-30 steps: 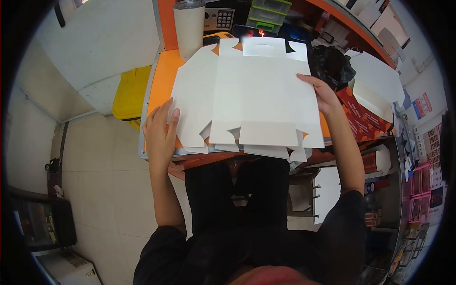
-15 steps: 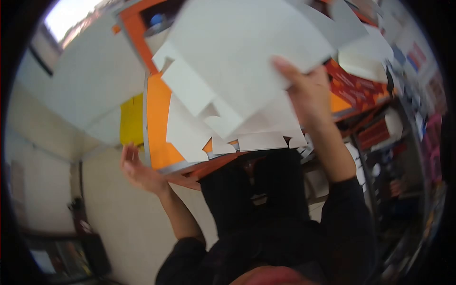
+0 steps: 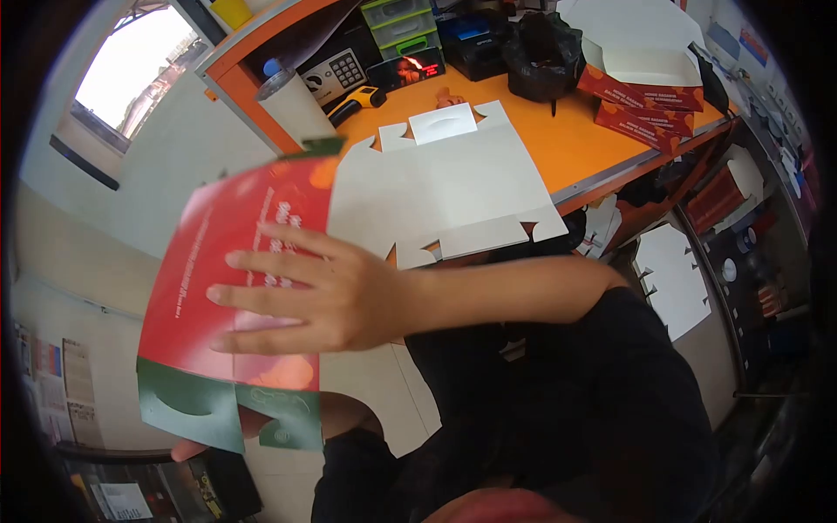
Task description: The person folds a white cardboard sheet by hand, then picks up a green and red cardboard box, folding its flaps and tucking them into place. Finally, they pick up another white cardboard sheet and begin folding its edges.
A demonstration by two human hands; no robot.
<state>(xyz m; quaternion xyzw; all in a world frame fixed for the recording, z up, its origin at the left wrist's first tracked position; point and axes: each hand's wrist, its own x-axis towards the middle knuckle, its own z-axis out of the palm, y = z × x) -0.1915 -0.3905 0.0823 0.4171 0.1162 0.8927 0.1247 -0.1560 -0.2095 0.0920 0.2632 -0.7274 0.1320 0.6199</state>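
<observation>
My right hand (image 3: 327, 301) lies flat with fingers spread on the printed face of a red and green card sheet (image 3: 196, 288), off the table's left side. Below and behind that sheet is my left hand (image 3: 251, 424); a fingertip and a strip of skin show, the rest is hidden. A white die-cut card sheet (image 3: 436, 187) with notched edges and flaps lies blank side up on the orange table (image 3: 514, 105), partly overlapped by the red sheet.
Folded red boxes (image 3: 641, 113) sit at the table's right, beside a black plastic bag (image 3: 545, 57). At the back are a phone (image 3: 407, 70), a keypad safe (image 3: 336, 74), a yellow-black tool (image 3: 356, 103) and green drawers (image 3: 401, 26). White sheets (image 3: 671, 279) stand lower right.
The raised pale sheet no longer covers the table view. A red-printed face now shows at the left; my right hand has moved left onto it, and my left hand has gone down behind it.
</observation>
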